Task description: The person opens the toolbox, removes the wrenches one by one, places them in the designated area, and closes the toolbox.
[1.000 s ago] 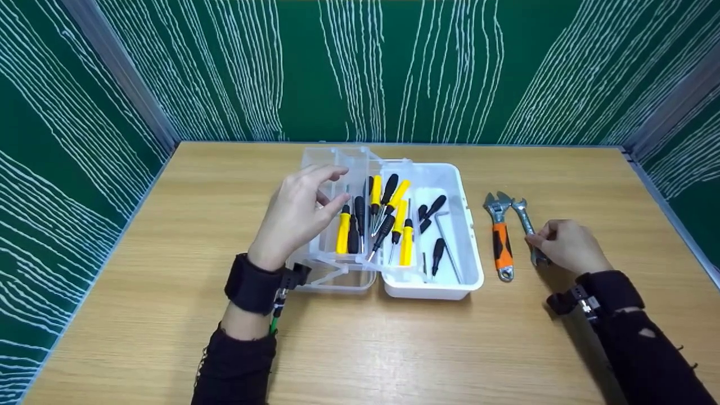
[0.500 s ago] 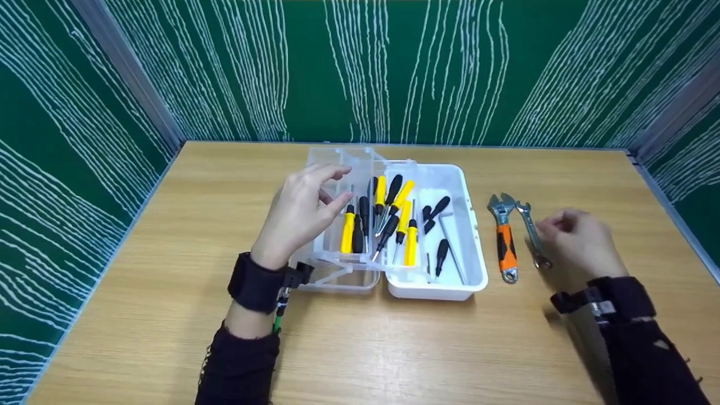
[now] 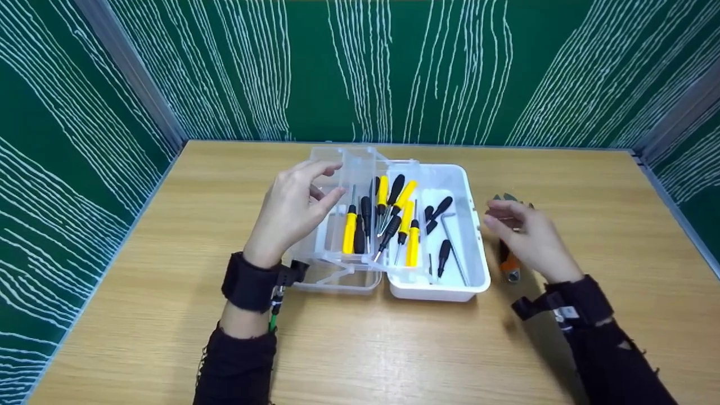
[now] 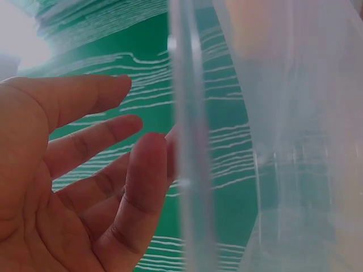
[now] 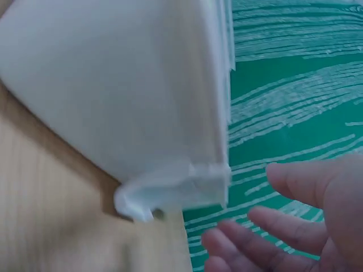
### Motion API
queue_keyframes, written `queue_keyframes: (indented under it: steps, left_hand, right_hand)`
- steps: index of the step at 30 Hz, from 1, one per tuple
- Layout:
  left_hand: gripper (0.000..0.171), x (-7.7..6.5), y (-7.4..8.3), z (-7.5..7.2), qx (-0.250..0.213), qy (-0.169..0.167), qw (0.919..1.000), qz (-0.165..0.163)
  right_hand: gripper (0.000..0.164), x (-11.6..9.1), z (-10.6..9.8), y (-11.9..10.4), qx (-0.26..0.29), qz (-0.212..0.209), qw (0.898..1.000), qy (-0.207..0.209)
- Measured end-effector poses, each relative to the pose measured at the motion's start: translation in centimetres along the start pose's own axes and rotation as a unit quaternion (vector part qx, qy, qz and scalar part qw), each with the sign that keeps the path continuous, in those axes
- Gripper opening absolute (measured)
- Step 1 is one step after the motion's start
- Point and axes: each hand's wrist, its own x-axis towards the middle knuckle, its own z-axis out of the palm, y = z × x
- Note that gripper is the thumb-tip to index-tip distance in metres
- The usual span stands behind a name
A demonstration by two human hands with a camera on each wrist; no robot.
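Note:
My left hand (image 3: pixel 289 211) hovers with loosely bent fingers over the left part of a clear plastic tray (image 3: pixel 326 153). In the left wrist view its fingers (image 4: pixel 85 93) hold nothing beside the clear plastic. My right hand (image 3: pixel 534 244), its fingers relaxed and holding nothing, is just right of the white toolbox (image 3: pixel 477 247). Beneath that hand lies an orange-and-black adjustable wrench (image 3: pixel 511 271), mostly hidden. The smaller open-end wrench is almost fully covered. Several yellow screwdrivers (image 3: pixel 350 233) and black screwdrivers (image 3: pixel 388 233) lie in the tray.
Inside the white toolbox are a hex key (image 3: pixel 454 250) and several black-handled tools (image 3: pixel 444 256). A clear lid section (image 3: pixel 337 281) lies folded out to its left. Green walls with white lines surround the wooden table (image 3: pixel 394 354).
My right hand has let go of the small open-end wrench, leaving it on the table, and has moved left over the wrenches towards the toolbox. The left hand has barely moved.

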Motion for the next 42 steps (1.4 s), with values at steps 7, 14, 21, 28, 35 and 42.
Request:
queue_keyframes:
  steps: [7, 14, 21, 28, 35, 42]
  left_hand:
    - [0.04, -0.1, -0.4, -0.7, 0.005, 0.013, 0.9999, -0.004]
    - [0.042, -1.3, -2.3, -0.9, 0.009, 0.01, 0.9996, -0.024]
    - [0.045, -2.9, -5.3, -2.0, 0.022, 0.029, 0.9991, -0.024]
    - [0.051, -4.7, -8.0, -1.6, -0.026, -0.015, 0.9959, -0.085]
    - [0.048, -6.8, -9.5, -0.2, -0.078, -0.057, 0.9847, -0.145]
    - [0.045, -8.4, -9.6, 1.4, -0.108, -0.071, 0.9778, -0.165]
  right_hand:
    - [0.07, 0.2, 1.7, -0.2, -0.005, -0.008, 0.999, -0.031]
    - [0.068, 0.0, 2.2, 0.3, -0.005, -0.001, 0.999, -0.042]
    - [0.068, 0.0, 2.0, 0.5, 0.001, -0.009, 0.999, -0.044]
    - [0.069, 0.2, 2.1, 0.4, 0.014, -0.003, 0.999, -0.051]
    - [0.067, 0.6, 2.3, 0.3, 0.018, -0.002, 0.998, -0.053]
    - [0.07, 0.7, 2.3, 0.6, 0.02, 0.004, 0.998, -0.058]
